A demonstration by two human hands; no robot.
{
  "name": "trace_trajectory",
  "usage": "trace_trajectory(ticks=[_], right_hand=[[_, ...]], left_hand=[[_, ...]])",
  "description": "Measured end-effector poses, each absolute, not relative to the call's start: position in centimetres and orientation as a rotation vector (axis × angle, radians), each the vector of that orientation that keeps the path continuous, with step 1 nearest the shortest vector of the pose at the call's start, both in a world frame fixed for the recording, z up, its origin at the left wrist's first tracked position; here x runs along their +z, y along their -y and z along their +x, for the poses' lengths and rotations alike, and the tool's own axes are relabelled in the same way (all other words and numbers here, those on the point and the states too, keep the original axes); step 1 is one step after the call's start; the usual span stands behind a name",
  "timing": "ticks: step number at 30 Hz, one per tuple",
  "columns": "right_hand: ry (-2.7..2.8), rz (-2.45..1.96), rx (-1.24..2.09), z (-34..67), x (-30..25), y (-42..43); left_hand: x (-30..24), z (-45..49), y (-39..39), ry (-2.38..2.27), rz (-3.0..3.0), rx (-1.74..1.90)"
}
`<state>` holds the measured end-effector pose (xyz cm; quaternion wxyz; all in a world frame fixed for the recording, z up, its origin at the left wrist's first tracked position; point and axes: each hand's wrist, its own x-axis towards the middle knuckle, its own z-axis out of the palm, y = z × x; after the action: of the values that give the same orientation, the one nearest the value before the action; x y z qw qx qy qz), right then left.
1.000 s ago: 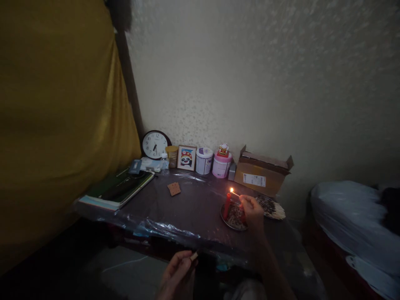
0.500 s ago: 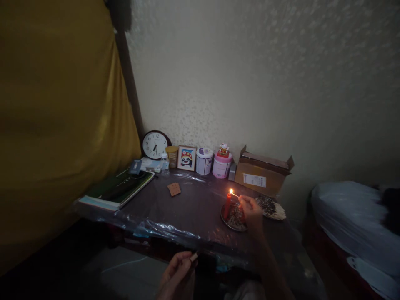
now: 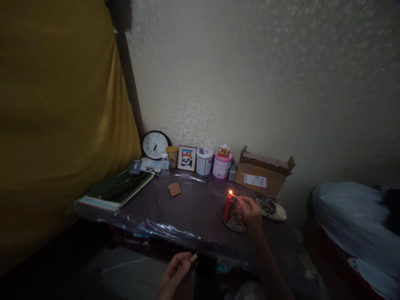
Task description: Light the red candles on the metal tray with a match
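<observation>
A red candle (image 3: 228,207) stands upright on a round patterned plate (image 3: 223,218) at the right of the table. My right hand (image 3: 251,210) is closed in a pinch on a thin matchstick (image 3: 235,196), its lit tip at the top of the candle. One small flame shows there; whether the wick itself burns I cannot tell. Below the table's front edge, my left hand (image 3: 178,273) is closed around a small pale matchbox (image 3: 193,257), mostly hidden by the fingers.
Along the wall stand a clock (image 3: 155,145), a framed panda picture (image 3: 186,158), two tins (image 3: 204,161) and a cardboard box (image 3: 261,175). Brown card pieces (image 3: 174,189) lie mid-table, a green book (image 3: 118,189) at the left. Clear plastic covers the table (image 3: 193,208). A yellow curtain (image 3: 62,125) hangs left.
The flame on the match has become smaller and dimmer. My right hand has shifted very slightly, with the match tip still at the candle's top. My left hand stays in place.
</observation>
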<state>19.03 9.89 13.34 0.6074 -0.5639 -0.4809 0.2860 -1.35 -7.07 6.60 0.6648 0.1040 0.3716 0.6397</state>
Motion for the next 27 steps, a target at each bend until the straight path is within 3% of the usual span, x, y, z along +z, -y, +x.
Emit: trace_trajectory(ticks=[10,27], right_hand=[[1.1,-1.309,0.69,19.1,13.1,-9.8],[1.107,-1.304,0.683,19.1,13.4,-9.5]], left_hand=[[4.2,-0.7,6.5,-0.795,0.157,1.488],[5.5,-1.5,6.7,-0.854,0.217,1.403]])
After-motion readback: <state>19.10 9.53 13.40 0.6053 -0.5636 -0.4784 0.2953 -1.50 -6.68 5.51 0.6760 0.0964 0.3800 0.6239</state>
